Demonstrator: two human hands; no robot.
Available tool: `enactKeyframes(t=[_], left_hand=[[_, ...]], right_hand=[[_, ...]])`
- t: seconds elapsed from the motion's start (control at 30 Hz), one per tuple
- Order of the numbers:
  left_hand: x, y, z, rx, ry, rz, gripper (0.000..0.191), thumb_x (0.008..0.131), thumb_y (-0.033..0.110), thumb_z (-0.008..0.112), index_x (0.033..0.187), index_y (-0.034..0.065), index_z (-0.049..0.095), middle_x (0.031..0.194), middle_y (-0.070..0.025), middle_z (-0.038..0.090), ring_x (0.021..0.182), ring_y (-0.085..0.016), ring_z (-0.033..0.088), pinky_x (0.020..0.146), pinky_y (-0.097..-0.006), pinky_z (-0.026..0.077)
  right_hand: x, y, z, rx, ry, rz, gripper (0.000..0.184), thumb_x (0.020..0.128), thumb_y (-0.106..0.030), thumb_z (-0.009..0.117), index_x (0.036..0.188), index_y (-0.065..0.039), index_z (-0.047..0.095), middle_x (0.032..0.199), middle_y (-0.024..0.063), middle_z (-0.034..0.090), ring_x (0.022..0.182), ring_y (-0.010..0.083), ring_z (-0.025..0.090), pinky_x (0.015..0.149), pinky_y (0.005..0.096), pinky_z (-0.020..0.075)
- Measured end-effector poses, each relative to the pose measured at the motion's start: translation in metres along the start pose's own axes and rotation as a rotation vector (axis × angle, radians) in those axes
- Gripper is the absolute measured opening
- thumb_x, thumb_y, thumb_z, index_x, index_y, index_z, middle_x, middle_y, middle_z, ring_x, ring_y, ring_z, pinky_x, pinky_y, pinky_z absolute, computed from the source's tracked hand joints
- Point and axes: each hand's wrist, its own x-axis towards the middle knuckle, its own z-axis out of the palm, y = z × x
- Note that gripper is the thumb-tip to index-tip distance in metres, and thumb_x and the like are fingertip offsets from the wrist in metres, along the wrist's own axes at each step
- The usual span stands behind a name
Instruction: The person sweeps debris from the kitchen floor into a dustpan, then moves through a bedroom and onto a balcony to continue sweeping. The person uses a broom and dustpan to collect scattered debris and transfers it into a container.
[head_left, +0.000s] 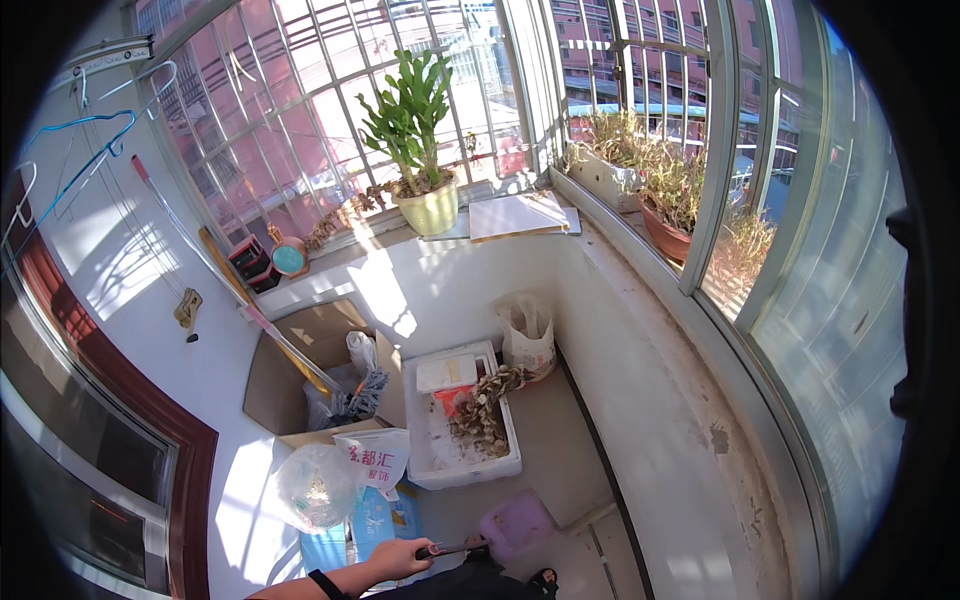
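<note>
My left hand (403, 559) reaches in from the bottom left, closed around a dark handle (450, 550). That handle runs right toward a purple plastic dustpan (517, 523) lying on the floor by my feet. Whether the two join is hard to see. My right hand is out of view. Beyond the dustpan sits a white foam box (465, 480), holding a bunch of dried brown plant matter (480, 424), a red bag (450, 400) and a white foam piece (446, 373). Left of my hand are blue printed packages (375, 517).
A cardboard box (289, 367) holds a mop (360, 397) and bags. Plastic bags (319, 487) sit on the packages; another bag (529, 341) stands in the corner. A potted plant (427, 202) and white boards (517, 216) rest on the ledge. My sandalled foot (546, 579) shows below.
</note>
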Motion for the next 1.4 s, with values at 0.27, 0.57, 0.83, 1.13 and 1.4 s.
enactKeyframes(t=[0.27, 0.57, 0.83, 1.13, 1.4], left_hand=[[0.022, 0.033, 0.016, -0.047, 0.053, 0.115, 0.029, 0.076, 0.032, 0.064, 0.097, 0.0123, 0.060, 0.076, -0.0113, 0.064, 0.073, -0.029, 0.062, 0.063, -0.0350, 0.048], [0.053, 0.037, 0.039, -0.419, -0.015, 0.264, 0.019, 0.080, 0.008, 0.063, 0.096, -0.0028, 0.058, 0.084, -0.0023, 0.061, 0.079, -0.008, 0.056, 0.074, -0.0231, 0.044], [0.080, 0.023, 0.029, -0.389, -0.089, 0.295, 0.016, 0.082, 0.008, 0.061, 0.095, 0.0022, 0.056, 0.074, 0.0010, 0.055, 0.060, -0.005, 0.051, 0.051, -0.0187, 0.040], [0.061, -0.018, 0.001, -0.480, 0.040, 0.108, 0.016, 0.085, 0.013, 0.059, 0.098, 0.0045, 0.054, 0.073, 0.0015, 0.052, 0.048, -0.003, 0.041, 0.042, -0.0170, 0.032], [0.041, -0.022, -0.005, -0.356, 0.074, 0.185, 0.018, 0.085, 0.009, 0.056, 0.101, 0.0028, 0.053, 0.076, 0.0008, 0.053, 0.049, -0.003, 0.041, 0.043, -0.0169, 0.032]], right_hand=[[-0.111, 0.156, 0.027, 0.380, -0.019, 0.134, 0.020, 0.089, -0.020, 0.035, 0.088, -0.006, 0.050, 0.057, 0.0062, 0.045, 0.045, 0.0161, 0.044, 0.038, 0.0301, 0.0339], [-0.122, 0.253, 0.084, 0.435, 0.239, 0.440, 0.033, 0.085, -0.028, 0.048, 0.113, -0.014, 0.057, 0.101, 0.0139, 0.063, 0.091, 0.0312, 0.060, 0.081, 0.0382, 0.0479], [-0.175, 0.205, 0.133, 0.429, 0.344, 0.238, 0.044, 0.083, -0.033, 0.049, 0.123, -0.017, 0.052, 0.114, 0.0143, 0.059, 0.107, 0.0317, 0.054, 0.090, 0.0394, 0.0435], [-0.132, 0.109, 0.183, 0.480, 0.153, -0.168, 0.043, 0.086, -0.028, 0.046, 0.127, -0.016, 0.049, 0.122, 0.0141, 0.054, 0.112, 0.0314, 0.050, 0.093, 0.0387, 0.0414], [-0.114, 0.021, 0.202, 0.095, 0.026, -0.160, 0.040, 0.087, -0.029, 0.045, 0.127, -0.026, 0.048, 0.125, 0.0028, 0.053, 0.113, 0.0250, 0.052, 0.091, 0.0367, 0.0439]])
